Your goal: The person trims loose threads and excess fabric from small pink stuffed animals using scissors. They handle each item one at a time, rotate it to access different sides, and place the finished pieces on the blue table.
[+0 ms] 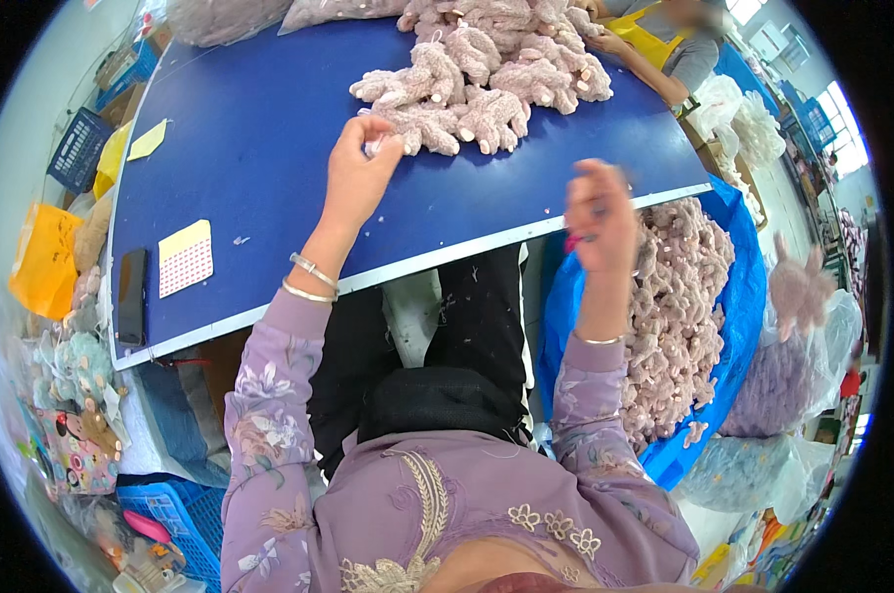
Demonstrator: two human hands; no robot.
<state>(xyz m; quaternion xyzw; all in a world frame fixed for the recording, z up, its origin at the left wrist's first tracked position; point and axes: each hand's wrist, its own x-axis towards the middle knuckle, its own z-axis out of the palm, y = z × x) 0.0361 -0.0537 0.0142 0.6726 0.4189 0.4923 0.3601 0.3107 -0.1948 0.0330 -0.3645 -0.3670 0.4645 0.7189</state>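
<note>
My left hand is over the blue table, its fingers pinched together at the near edge of a heap of pale pink plush toys. A small white bit shows at its fingertips; I cannot make out what it is. My right hand is above the table's front edge, smeared by motion. Its fingers are curled round a small dark thing with a touch of red, too blurred to name. Below and beside that hand, a blue bag holds a large pile of small pink plush pieces.
On the blue table lie a phone and a sticker sheet. Across it, a co-worker in a yellow apron handles plush. A blurred pink plush toy shows above plastic bags at right. Blue crates stand at left.
</note>
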